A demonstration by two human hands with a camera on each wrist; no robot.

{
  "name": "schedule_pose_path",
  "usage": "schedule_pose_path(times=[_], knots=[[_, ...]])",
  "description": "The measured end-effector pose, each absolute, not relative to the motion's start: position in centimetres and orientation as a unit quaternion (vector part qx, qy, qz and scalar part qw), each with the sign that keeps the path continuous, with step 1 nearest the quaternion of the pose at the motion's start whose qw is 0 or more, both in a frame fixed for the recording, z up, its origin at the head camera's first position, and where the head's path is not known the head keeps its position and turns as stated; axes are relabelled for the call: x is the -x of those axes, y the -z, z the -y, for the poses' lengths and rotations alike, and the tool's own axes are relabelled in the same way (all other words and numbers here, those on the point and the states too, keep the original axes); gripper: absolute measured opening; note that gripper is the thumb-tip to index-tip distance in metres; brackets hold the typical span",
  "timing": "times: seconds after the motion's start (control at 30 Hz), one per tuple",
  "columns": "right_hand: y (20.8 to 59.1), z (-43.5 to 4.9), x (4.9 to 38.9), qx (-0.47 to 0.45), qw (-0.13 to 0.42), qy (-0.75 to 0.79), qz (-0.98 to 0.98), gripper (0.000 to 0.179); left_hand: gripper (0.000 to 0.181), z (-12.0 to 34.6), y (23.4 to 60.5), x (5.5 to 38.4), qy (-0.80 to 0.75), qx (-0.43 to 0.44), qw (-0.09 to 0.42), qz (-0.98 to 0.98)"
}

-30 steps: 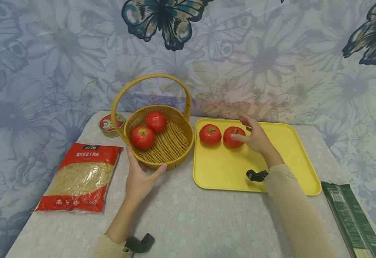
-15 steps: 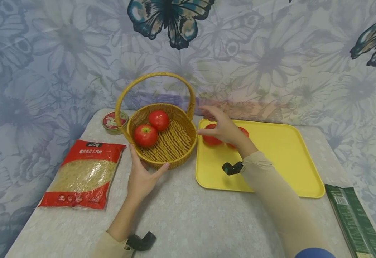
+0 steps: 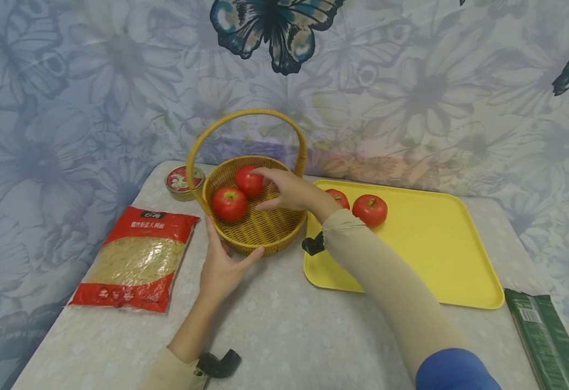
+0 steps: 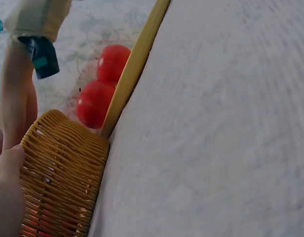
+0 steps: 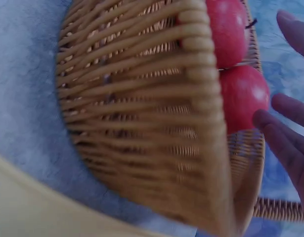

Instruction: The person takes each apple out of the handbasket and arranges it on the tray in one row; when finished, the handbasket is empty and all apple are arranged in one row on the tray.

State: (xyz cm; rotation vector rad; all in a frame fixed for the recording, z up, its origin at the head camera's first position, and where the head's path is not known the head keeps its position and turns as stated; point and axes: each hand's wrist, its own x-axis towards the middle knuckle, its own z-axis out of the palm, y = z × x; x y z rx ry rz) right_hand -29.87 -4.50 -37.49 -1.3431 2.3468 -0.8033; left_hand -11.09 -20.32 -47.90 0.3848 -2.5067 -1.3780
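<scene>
Two red apples (image 3: 229,204) lie in the left part of a yellow wicker basket (image 3: 279,245) with a tall arched handle. My left hand (image 3: 222,271) holds the basket's near left side from outside, thumb at the front; some of its fingers are hidden. My right hand (image 3: 289,189) is over the inside of the basket, thumb and fingers parted, with nothing between them. In the right wrist view its fingertips (image 5: 263,120) are close to one apple (image 5: 243,98); contact is unclear. Two more apples (image 3: 369,210) sit on the yellow tray (image 3: 440,260), one partly behind my right arm.
A red bag of pasta (image 3: 135,260) lies left of the basket. Behind it stands a small round tin (image 3: 184,182), close to the basket. A green packet (image 3: 548,336) lies at the table's right edge. A flowered cloth wall rises behind the table.
My right hand has moved left from above the tray's apples to inside the basket's rim, carrying nothing. My left hand keeps its hold on the basket. The head view has turned slightly left.
</scene>
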Motion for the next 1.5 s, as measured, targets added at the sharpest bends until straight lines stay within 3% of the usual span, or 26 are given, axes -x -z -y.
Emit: schedule_pose_path(times=[0.43,0.83,1.17,1.37,1.5], knots=[[38.5,8.8,30.2,0.465,0.217,0.216,-0.831,0.086,0.132,20.3,47.9,11.0,0.465,-0.146,0.122,0.865],[39.1,9.9,30.2,0.447,0.243,0.174,-0.843,0.090,0.132,20.1,48.1,11.2,0.465,-0.145,0.120,0.865],[39.7,9.7,29.9,0.458,0.225,0.204,-0.835,0.073,0.132,20.3,48.0,11.1,0.460,-0.153,0.117,0.867],[40.2,9.5,29.7,0.468,0.205,0.213,-0.833,0.072,0.132,20.3,48.0,11.1,0.456,-0.157,0.112,0.869],[40.4,9.4,29.5,0.481,0.193,0.203,-0.831,0.083,0.132,20.2,48.1,11.1,0.455,-0.158,0.114,0.869]])
